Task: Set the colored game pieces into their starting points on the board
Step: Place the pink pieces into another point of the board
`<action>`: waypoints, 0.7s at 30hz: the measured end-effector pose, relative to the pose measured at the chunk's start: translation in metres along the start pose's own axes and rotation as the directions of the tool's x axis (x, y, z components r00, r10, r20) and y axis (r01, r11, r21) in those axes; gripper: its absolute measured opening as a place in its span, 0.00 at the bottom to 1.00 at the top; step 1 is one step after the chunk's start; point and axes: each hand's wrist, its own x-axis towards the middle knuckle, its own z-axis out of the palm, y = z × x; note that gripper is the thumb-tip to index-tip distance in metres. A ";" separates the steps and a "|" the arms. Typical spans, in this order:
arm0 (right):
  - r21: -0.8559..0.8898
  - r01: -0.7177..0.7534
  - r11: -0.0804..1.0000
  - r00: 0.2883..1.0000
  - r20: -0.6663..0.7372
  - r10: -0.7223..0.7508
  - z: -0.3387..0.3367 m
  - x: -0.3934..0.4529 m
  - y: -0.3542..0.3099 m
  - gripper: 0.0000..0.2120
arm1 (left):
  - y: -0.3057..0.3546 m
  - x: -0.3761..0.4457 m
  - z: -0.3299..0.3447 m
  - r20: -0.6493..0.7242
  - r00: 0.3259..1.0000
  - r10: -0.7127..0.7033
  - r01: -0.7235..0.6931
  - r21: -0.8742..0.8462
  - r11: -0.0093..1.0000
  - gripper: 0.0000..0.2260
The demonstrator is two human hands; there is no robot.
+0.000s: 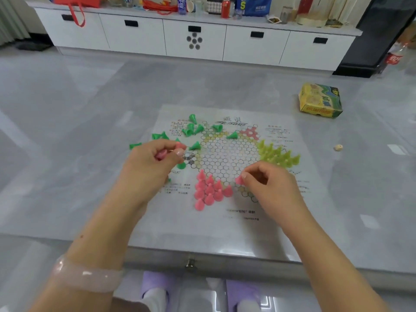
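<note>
Pink pieces [208, 191], green pieces [191, 129] and yellow-green pieces [279, 155] on a white honeycomb-patterned board [225, 226].

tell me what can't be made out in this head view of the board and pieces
- Printed text on the board: blurred and too small to read.
- Left hand: pink pieces between the fingers, count hidden by the fingers.
- Green piece: partly covered by the left hand.
- Small object on the table: too small to identify.

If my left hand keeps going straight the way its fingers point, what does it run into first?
Most likely the green piece lying just past the fingertips of the left hand, which pinches a pink piece. Beyond it lies the board. Height above the board is unclear.
</note>
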 end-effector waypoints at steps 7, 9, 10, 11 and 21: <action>-0.055 0.019 0.998 1.000 -0.016 -0.020 -0.011 0.004 0.016 0.04 | 0.004 0.000 -0.003 0.030 0.995 0.090 -0.095 0.233 0.968 0.05; -0.099 0.069 0.993 0.998 0.015 -0.068 -0.008 0.004 0.013 0.05 | 0.001 0.000 0.002 0.056 0.995 0.084 -0.097 0.289 0.952 0.04; -0.128 0.092 0.988 0.996 0.033 -0.088 -0.005 0.004 0.012 0.05 | 0.000 0.000 0.005 0.069 0.994 0.081 -0.099 0.314 0.944 0.04; -0.155 0.107 0.982 0.994 0.049 -0.101 -0.003 0.004 0.011 0.06 | -0.001 0.001 0.007 0.078 0.994 0.081 -0.102 0.333 0.937 0.05; -0.282 0.151 0.947 0.988 0.084 -0.133 0.003 0.005 0.013 0.02 | 0.003 0.001 0.016 0.129 0.979 0.160 -0.199 0.397 0.896 0.10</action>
